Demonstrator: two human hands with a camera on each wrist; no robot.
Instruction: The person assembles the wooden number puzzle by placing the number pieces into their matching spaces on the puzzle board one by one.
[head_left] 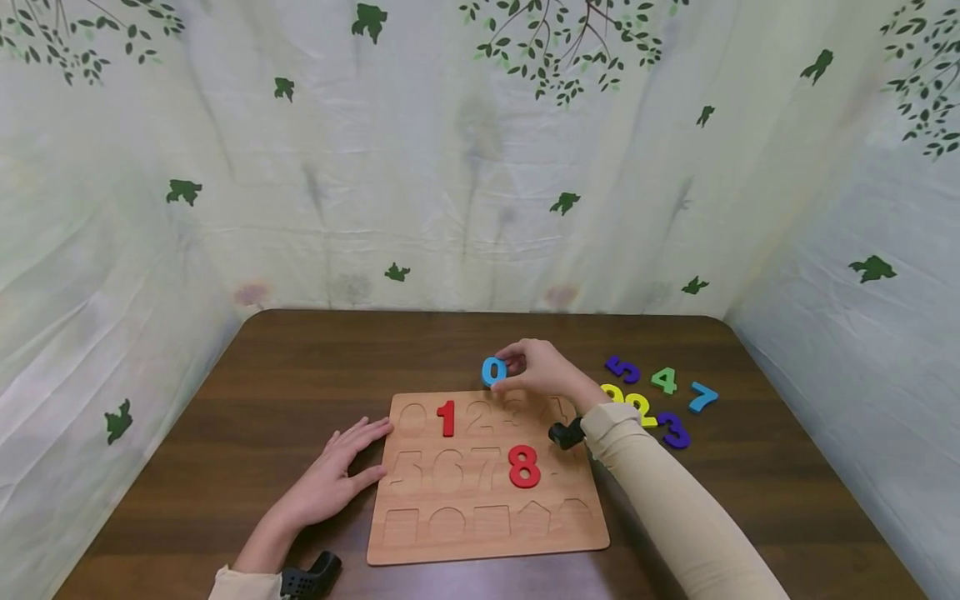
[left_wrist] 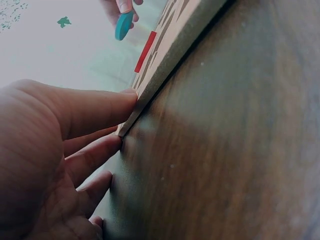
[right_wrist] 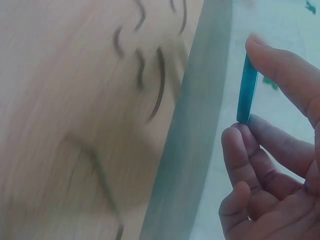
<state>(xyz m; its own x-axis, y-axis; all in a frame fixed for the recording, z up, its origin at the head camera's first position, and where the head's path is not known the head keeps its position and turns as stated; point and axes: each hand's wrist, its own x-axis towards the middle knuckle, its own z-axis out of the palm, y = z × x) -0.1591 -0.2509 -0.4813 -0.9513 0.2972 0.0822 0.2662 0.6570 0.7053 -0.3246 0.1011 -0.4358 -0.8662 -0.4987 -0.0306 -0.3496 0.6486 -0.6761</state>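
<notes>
Between thumb and fingers, my right hand point(head_left: 546, 369) pinches a blue number 0 point(head_left: 492, 372) just past the far edge of the wooden puzzle board point(head_left: 491, 537). Seen edge-on in the right wrist view, the blue number 0 point(right_wrist: 247, 90) stands between thumb tip and fingertips. My left hand point(head_left: 330, 475) lies at the board's left edge with fingers spread, and the thumb and fingertips touch that edge in the left wrist view. A red number 1 point(head_left: 447, 419) is in the board's top row, and a red number 8 point(head_left: 524, 467) in its middle row. Other recesses show outlined shapes.
Loose numbers lie on the brown table point(head_left: 322, 350) to the right of the board: a purple 5 point(head_left: 622, 369), green 4 point(head_left: 664, 380), blue 7 point(head_left: 702, 397), yellow 2 point(head_left: 640, 408) and purple 3 point(head_left: 674, 431). Another yellow number point(head_left: 611, 392) is partly hidden by my right wrist.
</notes>
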